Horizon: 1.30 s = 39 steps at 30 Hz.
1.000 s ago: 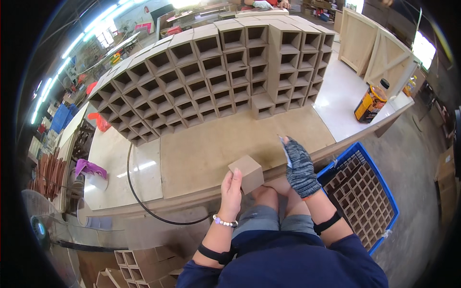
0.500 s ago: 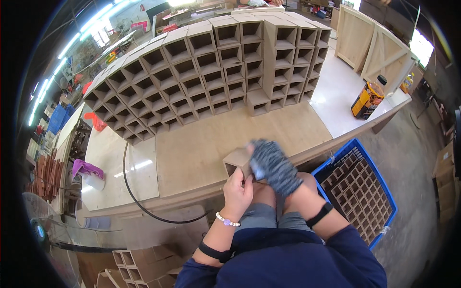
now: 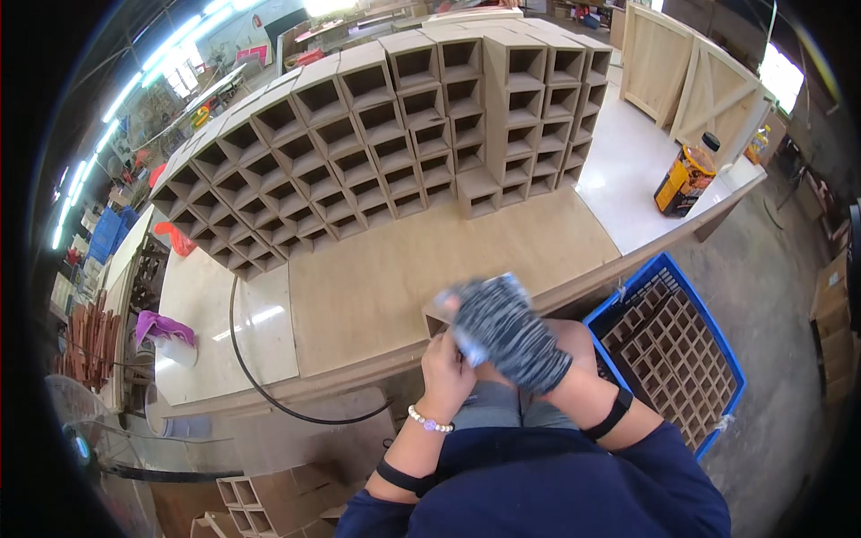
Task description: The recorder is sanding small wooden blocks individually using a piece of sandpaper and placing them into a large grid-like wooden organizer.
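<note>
Head view, looking down: the person's two hands meet close to the body at the near edge of the surface [image 3: 377, 278], over a small wooden box [image 3: 436, 316] that is mostly hidden beneath them; only its left corner and a dark open side show. The right hand [image 3: 502, 327], in a grey speckled glove, is blurred and lies across the top of the box with its fingers bent over it; whether it grips the box or only rests on it cannot be told. The left hand [image 3: 446, 372], bare with a bead bracelet at the wrist, is curled with its fingers drawn together against the near side of the box and the gloved hand, seemingly pinching at the glove or the box edge, though the blur leaves that unclear. Farther back on the surface stands a long curved stack of wooden cubby boxes [image 3: 386, 134], their open fronts facing the person. A black cable [image 3: 247, 359] loops over the left part of the surface. To the right, on the floor beside the person, sits a blue crate [image 3: 691, 296] filled with more small boxes, and an orange bottle [image 3: 683, 177] stands on the white part of the surface at the far right.
</note>
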Motion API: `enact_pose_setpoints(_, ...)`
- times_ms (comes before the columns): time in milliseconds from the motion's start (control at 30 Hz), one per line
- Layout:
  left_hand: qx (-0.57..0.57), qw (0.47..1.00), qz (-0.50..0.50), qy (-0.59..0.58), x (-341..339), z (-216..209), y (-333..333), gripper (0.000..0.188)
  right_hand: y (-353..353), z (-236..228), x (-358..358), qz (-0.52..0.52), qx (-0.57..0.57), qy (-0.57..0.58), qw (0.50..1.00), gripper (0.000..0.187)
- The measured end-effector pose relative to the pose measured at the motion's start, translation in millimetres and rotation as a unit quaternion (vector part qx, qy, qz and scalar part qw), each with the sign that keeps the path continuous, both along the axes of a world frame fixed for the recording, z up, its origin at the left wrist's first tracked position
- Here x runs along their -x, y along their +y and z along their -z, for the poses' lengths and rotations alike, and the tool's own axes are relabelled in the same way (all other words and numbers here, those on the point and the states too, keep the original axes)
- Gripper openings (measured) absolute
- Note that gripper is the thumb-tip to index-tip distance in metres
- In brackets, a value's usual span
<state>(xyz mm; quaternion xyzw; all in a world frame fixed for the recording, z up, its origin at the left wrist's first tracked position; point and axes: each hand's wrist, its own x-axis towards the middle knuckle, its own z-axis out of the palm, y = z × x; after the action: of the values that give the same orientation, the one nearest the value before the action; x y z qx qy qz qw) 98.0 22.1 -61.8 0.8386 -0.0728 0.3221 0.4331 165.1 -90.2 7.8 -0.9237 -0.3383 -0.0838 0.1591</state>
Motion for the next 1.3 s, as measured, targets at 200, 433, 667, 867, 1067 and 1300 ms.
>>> enact_pose_setpoints(200,-0.042,0.997,-0.005,0.065,1.2,-16.0,-2.0,0.013,-24.2,31.0,-32.5,0.054,0.030,-0.131,0.989,0.031)
enact_pose_setpoints(433,0.072,0.995,0.019,0.060,-0.1,5.5,7.1,0.015,-3.9,2.5,-10.8,-0.061,-0.017,-0.045,0.997,0.029)
enact_pose_setpoints(667,0.395,0.890,0.159,0.162,2.8,-31.8,17.2,0.025,-39.5,28.8,-15.6,0.014,-0.102,-0.130,0.986,0.038)
enact_pose_setpoints(867,0.614,0.727,0.189,0.243,5.9,-40.5,31.8,0.024,-33.1,2.7,26.3,-0.269,-0.078,-0.161,0.946,0.036)
enact_pose_setpoints(1067,0.582,0.726,0.250,0.268,15.9,-50.8,20.5,0.026,-45.4,8.3,-24.1,-0.093,-0.043,-0.188,0.977,0.036)
enact_pose_setpoints(1300,0.617,0.664,0.307,0.290,13.6,-51.9,31.9,0.024,-42.6,-9.5,31.9,-0.275,-0.032,-0.189,0.942,0.040)
